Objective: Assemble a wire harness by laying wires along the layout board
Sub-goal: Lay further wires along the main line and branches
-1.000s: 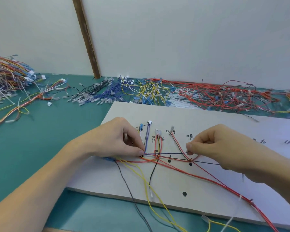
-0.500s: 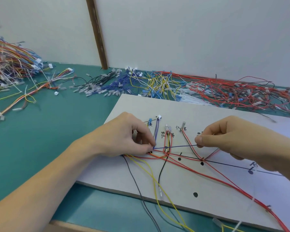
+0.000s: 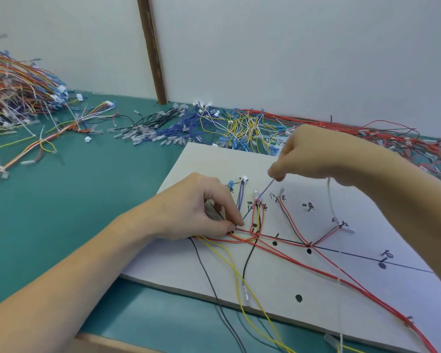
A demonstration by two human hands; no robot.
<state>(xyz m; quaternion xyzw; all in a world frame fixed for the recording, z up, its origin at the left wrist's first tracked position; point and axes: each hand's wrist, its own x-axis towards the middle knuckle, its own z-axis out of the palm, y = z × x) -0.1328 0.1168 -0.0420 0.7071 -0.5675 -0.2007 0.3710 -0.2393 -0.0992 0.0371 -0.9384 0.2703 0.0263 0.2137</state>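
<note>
Head view shows the layout board (image 3: 316, 281) lying flat on the green desk (image 3: 99, 212), partly populated; red wires (image 3: 290, 258) run along the drawn trunk line toward the near right edge, two short purple leads with connectors stand near the upper left marks, and yellow wires (image 3: 229, 261) and a black wire (image 3: 248, 261) trail off the near edge, not dressed to any line; several printed dots and labelled branch marks on the right of the board carry no wire, so the harness is judged well short of complete.

Left hand (image 3: 201, 212) rests on the board at the junction, thumb and forefinger pinched on the near end of a thin purple wire (image 3: 265, 191); right hand (image 3: 313, 156) is raised above the board, fingertips pinching the far end of that wire, which runs taut between them; a pale wire also hangs from this hand, its grip unclear.

Step in hand, as judged: routing this purple wire to its branch; stock wires (image 3: 239, 123) along the wall remain for later runs.
</note>
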